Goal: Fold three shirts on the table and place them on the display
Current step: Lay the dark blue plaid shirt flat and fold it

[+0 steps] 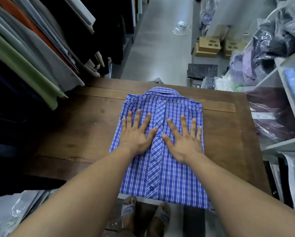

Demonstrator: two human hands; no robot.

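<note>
A blue and white plaid shirt [167, 171] lies buttoned side up on the brown wooden table [74, 134], its sides folded under into a narrow rectangle, collar at the far end. Its lower hem hangs a little over the table's near edge. My left hand [136, 134] presses flat on the shirt left of the button placket, fingers spread and straight. My right hand [184, 139] presses flat on the right of the placket in the same way. No other shirt lies on the table.
Hanging garments [32, 53] crowd the left side, reaching over the table's left edge. White shelves [283, 103] with bagged clothes stand at the right. Cardboard boxes [210, 46] and plastic bags lie on the grey floor beyond. My sandalled feet [143, 218] show below the table's near edge.
</note>
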